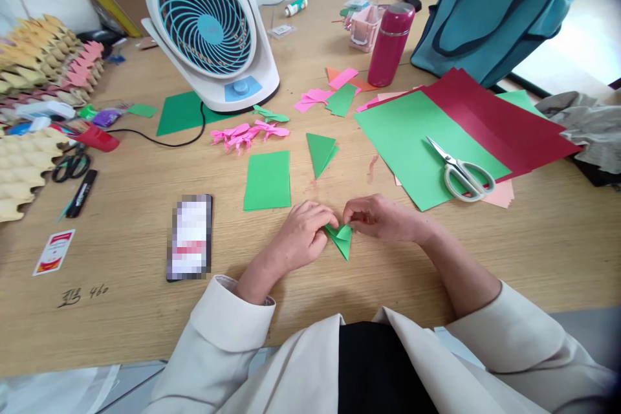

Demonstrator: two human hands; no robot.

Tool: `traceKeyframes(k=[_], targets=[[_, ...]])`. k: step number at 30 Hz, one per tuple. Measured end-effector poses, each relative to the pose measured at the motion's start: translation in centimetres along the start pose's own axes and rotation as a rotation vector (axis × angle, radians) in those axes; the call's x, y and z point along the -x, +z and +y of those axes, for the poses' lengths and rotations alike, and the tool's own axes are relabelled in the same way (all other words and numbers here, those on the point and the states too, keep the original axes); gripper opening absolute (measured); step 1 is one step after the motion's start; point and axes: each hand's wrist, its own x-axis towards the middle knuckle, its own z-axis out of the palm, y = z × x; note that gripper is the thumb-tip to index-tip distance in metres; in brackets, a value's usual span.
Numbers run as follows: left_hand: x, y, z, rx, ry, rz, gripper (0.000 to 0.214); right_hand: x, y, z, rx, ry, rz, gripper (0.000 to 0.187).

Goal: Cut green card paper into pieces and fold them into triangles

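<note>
Between my hands lies a small folded piece of green paper, its point toward me and a flap raised at the top. My left hand presses its left edge with fingers and thumb. With thumb and fingertips, my right hand pinches the flap at the upper right. Beyond my left hand sits a stack of green paper squares. A folded green paper triangle rests farther off, to the right of the stack.
White-handled scissors lie on large green and red sheets at right. A phone is at left. Behind stand a fan, a magenta bottle and a teal bag. Pink paper cutouts lie before the fan.
</note>
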Motion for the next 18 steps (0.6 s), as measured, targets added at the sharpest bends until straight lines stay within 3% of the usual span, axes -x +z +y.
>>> traceKeyframes(k=[6, 11, 18], targets=[[0.1, 0.0, 0.1, -0.074, 0.038, -0.049, 0.045, 0.2, -0.4, -0.7, 0.021, 0.028, -0.059, 0.023], [0.2, -0.2, 0.4, -0.101, 0.047, -0.076, 0.038, 0.3, -0.6, -1.2, 0.040, -0.001, -0.131, 0.021], [0.1, -0.2, 0.6, -0.089, 0.021, -0.072, 0.034, 0.6, -0.3, -0.6, 0.083, -0.036, -0.113, 0.019]])
